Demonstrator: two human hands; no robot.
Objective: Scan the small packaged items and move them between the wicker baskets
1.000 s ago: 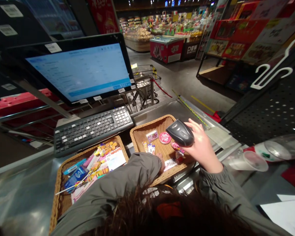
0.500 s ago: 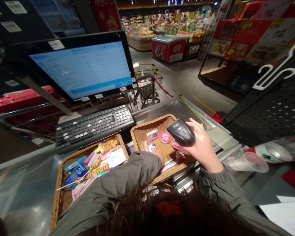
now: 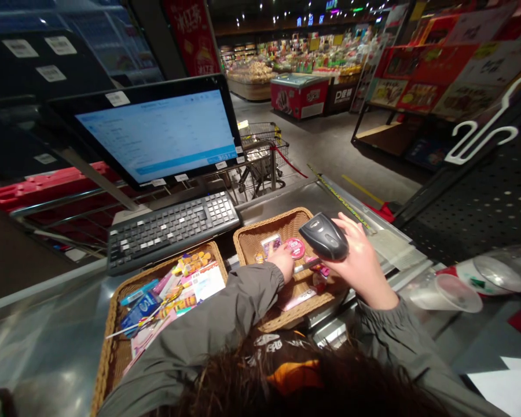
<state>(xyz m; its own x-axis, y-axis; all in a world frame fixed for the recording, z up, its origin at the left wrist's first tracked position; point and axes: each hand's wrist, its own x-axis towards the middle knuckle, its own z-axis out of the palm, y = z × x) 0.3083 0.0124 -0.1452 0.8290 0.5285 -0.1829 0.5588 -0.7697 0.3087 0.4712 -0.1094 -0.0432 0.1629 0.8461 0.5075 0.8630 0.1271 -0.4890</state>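
My right hand [image 3: 364, 263] is closed around a black barcode scanner [image 3: 324, 236], holding it above the right side of a wicker basket [image 3: 248, 233]. Inside that basket is my left hand [image 3: 282, 260], its fingers stretched out and apart over a small purple packet [image 3: 271, 243] and beside a round pink tin [image 3: 295, 248]. Part of the packet is hidden by the fingers. A thin stick-shaped item [image 3: 304, 267] shows between the left hand and the scanner. Pink-wrapped sweets [image 3: 320, 278] and a flat pale pink packet [image 3: 298, 300] lie nearer me.
A second wicker basket [image 3: 108, 341], full of mixed snack packets, stands to the left. Behind it are a keyboard [image 3: 173, 229] and a monitor [image 3: 160, 136]. Clear plastic cups [image 3: 454, 294] stand at the right. A shopping cart [image 3: 263, 152] is beyond the metal counter.
My left hand has moved forward in the basket, from the near packets to the purple packet and tin. The scanner stays in my right hand. The view has tipped up slightly.
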